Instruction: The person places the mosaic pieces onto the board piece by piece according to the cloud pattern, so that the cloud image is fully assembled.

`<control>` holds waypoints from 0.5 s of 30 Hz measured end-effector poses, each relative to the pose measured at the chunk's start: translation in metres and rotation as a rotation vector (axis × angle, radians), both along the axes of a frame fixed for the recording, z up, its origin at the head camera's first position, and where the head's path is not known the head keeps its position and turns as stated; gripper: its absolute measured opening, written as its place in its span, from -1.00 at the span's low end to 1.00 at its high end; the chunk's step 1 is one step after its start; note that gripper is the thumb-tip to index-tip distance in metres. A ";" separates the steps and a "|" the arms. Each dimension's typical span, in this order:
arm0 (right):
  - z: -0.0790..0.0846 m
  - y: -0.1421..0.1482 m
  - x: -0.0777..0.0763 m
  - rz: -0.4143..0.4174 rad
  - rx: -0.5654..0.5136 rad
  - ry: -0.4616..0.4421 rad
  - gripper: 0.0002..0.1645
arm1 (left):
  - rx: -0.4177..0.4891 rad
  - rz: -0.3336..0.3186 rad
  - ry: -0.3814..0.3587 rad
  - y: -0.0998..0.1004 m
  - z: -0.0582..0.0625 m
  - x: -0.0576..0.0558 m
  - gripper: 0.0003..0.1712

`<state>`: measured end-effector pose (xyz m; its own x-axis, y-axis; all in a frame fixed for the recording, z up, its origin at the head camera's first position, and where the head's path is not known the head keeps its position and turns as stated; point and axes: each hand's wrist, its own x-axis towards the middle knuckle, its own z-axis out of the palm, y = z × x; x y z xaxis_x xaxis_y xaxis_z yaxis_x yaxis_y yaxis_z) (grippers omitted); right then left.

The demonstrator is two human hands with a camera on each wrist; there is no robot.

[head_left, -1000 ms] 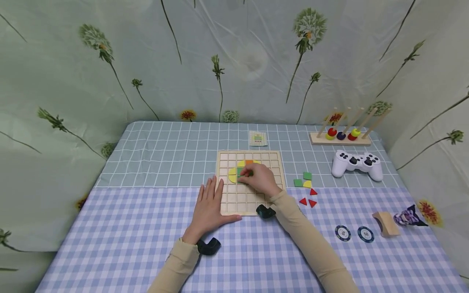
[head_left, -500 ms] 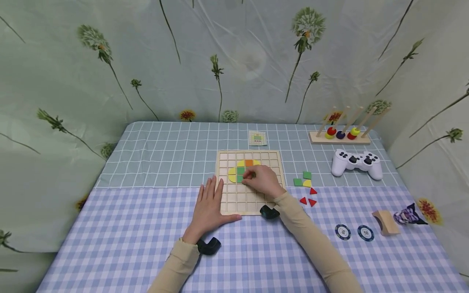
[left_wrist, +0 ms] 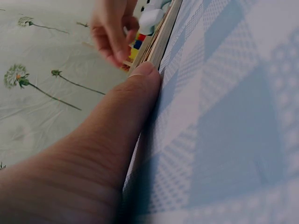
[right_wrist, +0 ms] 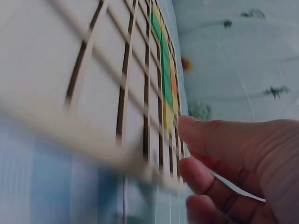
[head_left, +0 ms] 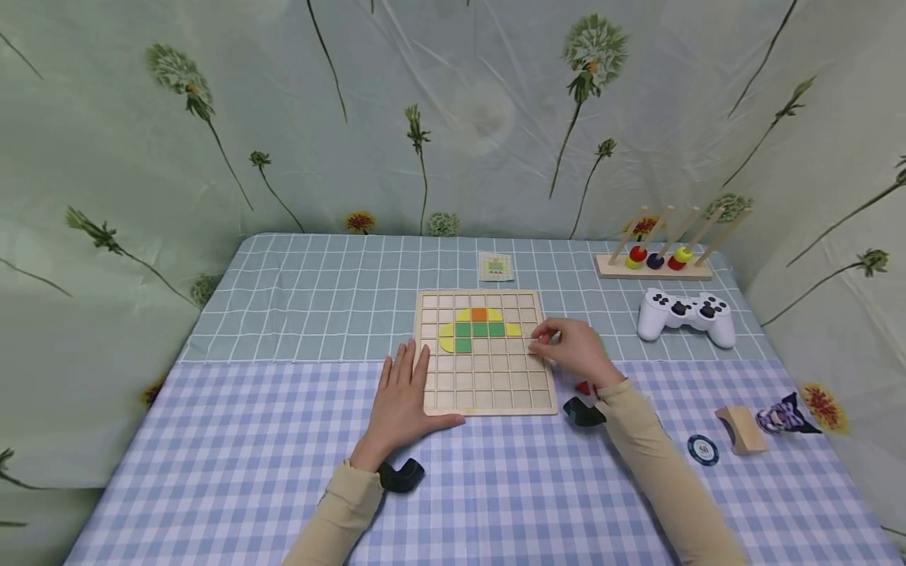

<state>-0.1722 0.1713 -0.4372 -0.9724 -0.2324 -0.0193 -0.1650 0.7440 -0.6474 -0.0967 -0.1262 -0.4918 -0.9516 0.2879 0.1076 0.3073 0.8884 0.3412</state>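
A wooden grid board [head_left: 491,393] lies flat at the middle of the table. Green square tiles [head_left: 463,345], an orange square tile [head_left: 479,314] and yellow rounded tiles [head_left: 447,338] fill several of its cells. My left hand [head_left: 402,401] rests with fingers straight and spread along the board's left edge, its thumb at the near edge. Over the right edge of the board is my right hand [head_left: 572,349], fingers loosely bent. In the right wrist view nothing shows between its thumb [right_wrist: 205,133] and fingers. Red triangle tiles [head_left: 583,387] lie beneath it, partly hidden by the hand and wrist.
A pattern card [head_left: 496,266] lies behind the board. At the back right are a peg stand [head_left: 654,270] with coloured beads and a white game controller [head_left: 686,317]. Farther right sit a poker chip [head_left: 703,450], a wooden arch block [head_left: 743,431] and a small purple figure [head_left: 787,417].
My right hand has let go of the green tile and moved right, off the tile pattern to the board's right edge. It now covers the loose tiles. The left hand stays put.
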 end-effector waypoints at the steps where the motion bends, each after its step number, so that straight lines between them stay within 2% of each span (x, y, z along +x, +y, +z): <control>1: 0.000 0.007 0.000 -0.012 0.014 -0.013 -0.80 | -0.002 0.000 -0.001 0.000 0.000 0.000 0.42; 8: 0.003 0.040 0.003 -0.036 0.163 -0.107 -0.73 | -0.002 -0.001 0.001 -0.001 0.000 0.000 0.42; 15: 0.001 0.054 0.006 -0.011 0.210 -0.159 -0.66 | -0.003 -0.005 0.009 0.000 -0.002 0.000 0.42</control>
<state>-0.1666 0.2251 -0.4367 -0.9558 -0.1965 -0.2186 -0.0647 0.8661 -0.4957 -0.0965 -0.1262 -0.4937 -0.9491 0.2934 0.1149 0.3151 0.8877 0.3358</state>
